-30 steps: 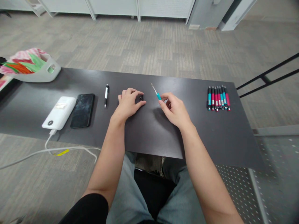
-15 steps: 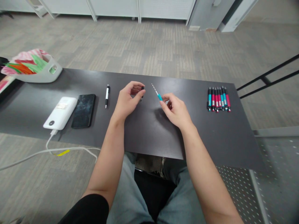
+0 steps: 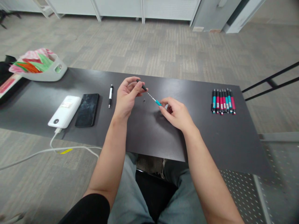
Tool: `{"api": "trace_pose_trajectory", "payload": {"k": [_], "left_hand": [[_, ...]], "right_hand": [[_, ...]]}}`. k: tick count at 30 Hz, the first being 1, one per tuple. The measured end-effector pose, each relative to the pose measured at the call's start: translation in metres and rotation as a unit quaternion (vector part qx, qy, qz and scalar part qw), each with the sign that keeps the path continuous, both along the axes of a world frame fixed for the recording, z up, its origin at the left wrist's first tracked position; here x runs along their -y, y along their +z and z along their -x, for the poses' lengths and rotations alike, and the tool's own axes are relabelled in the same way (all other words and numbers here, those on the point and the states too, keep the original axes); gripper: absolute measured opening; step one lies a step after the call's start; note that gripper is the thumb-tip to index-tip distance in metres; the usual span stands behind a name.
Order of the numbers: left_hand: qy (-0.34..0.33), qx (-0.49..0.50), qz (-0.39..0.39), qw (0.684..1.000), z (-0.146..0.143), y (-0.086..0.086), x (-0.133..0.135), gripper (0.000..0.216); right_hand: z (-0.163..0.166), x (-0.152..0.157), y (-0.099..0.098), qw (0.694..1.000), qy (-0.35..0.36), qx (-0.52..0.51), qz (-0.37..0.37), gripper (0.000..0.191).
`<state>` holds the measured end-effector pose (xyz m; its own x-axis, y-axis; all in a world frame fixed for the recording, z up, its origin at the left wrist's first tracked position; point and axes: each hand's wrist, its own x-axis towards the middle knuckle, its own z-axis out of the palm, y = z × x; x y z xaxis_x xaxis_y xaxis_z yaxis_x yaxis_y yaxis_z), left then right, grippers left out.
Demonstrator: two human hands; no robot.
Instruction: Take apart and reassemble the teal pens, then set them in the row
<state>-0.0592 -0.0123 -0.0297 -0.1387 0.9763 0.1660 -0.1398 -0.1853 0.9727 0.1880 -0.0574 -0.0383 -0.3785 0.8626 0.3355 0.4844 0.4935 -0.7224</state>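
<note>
Between the thumb and fingers of my left hand is a black pen grip section, tilted down to the right. My right hand pinches a teal pen barrel, from which a thin pale refill sticks out up and to the left. The refill's far end meets the lower end of the black section; how far it goes inside cannot be seen. A tiny dark piece lies on the table below my left hand.
Several teal and red pens lie in a row on the right of the dark table. To the left are a white-and-black pen, a black phone and a white power bank with a cable. A white basket stands far left.
My left hand has turned and brought the black section into line with the refill; they now meet. The teal barrel in my right hand tilts lower to the left. The view shifted slightly.
</note>
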Motion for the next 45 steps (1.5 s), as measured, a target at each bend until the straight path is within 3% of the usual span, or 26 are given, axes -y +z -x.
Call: {"api": "trace_pose_trajectory", "payload": {"k": [17,23,29,34,45], "left_hand": [[-0.021,-0.057,-0.01,0.998,0.003,-0.007,-0.002,0.057],[-0.056,-0.052,-0.024,0.997,-0.002,-0.003,0.0,0.06],[-0.106,-0.033,-0.03,0.993,-0.01,-0.004,0.004,0.047],[-0.107,-0.027,-0.039,0.993,-0.012,-0.007,0.005,0.038],[-0.088,-0.02,-0.023,0.996,-0.016,0.002,0.01,0.047]], "right_hand": [[-0.002,-0.001,-0.003,1.0,-0.012,0.004,0.001,0.012],[-0.001,-0.003,-0.003,1.0,-0.008,-0.007,-0.007,0.011],[0.004,-0.008,-0.003,0.999,-0.037,-0.008,-0.035,0.012],[0.004,-0.009,-0.003,0.997,-0.053,-0.035,-0.045,0.011],[0.012,-0.009,0.003,0.995,-0.052,-0.078,-0.022,0.019]]}}
